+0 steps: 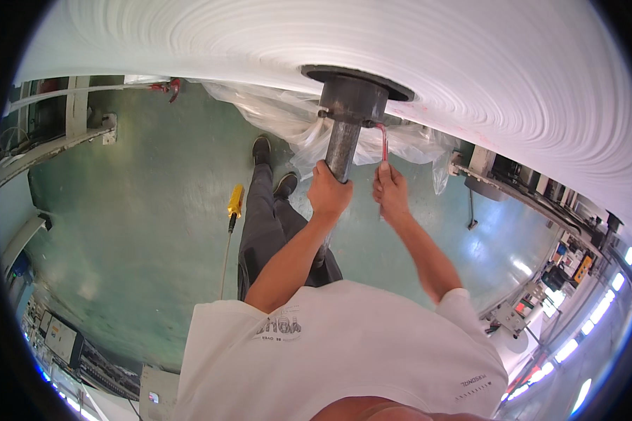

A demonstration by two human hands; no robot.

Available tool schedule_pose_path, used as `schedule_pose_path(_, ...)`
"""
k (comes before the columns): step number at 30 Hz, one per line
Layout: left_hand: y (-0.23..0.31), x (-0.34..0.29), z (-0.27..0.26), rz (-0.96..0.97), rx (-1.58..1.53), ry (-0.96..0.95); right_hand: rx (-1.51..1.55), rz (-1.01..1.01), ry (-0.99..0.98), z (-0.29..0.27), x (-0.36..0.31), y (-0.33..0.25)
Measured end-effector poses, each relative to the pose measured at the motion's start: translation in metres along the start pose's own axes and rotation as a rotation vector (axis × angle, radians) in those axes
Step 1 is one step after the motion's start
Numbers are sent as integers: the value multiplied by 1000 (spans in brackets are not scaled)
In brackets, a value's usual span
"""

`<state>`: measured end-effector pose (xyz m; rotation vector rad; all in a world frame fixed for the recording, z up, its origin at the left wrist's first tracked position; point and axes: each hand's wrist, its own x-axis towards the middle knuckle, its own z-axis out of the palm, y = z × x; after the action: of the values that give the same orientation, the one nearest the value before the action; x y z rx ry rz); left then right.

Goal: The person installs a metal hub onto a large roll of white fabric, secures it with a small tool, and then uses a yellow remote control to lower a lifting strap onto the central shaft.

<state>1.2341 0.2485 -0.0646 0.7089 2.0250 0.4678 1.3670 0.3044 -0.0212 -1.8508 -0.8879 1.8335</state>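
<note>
A dark metal shaft (341, 149) sticks out toward me from the middle of a huge white roll (484, 63). Around the shaft, against the roll's end, sits a black flanged collar (354, 98) with bolts at its lower rim. My left hand (330, 192) is wrapped round the shaft below the collar. In my right hand (391, 191) is a red hex key (384, 144), held upright by its long arm. Its bent short end meets the bolt (369, 124) on the collar's right side; how deep it sits I cannot tell.
Crumpled clear plastic film (281, 116) hangs under the roll. A yellow pendant controller (236, 201) dangles on a cable left of my legs. Machine frames stand at left (63, 147) and right (527, 200), above a green floor (147, 231).
</note>
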Motion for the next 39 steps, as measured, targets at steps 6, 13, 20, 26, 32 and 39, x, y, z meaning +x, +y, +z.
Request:
schedule_pose_path(6, -27, 10, 24, 106, -243, 72, 1018, 138, -133, 120, -23, -27)
schedule_pose_path(13, -26, 9, 17, 118, -227, 34, 1309, -31, -221, 176, 3, -78)
schedule_pose_path(20, -14, 7, 4, 91, -141, -12, 815, -309, -687, 153, -26, -82)
schedule_pose_path(26, -9, 7, -4, 12, -112, -89, -558, -533, -100, 39, -20, -85)
schedule_pose_path(32, -13, 8, -6, 47, -158, -135, -674, -336, -337, -59, 14, -103)
schedule_pose_path(39, -16, 12, -2, 62, -158, -115, -689, -257, -430, -50, 43, -118)
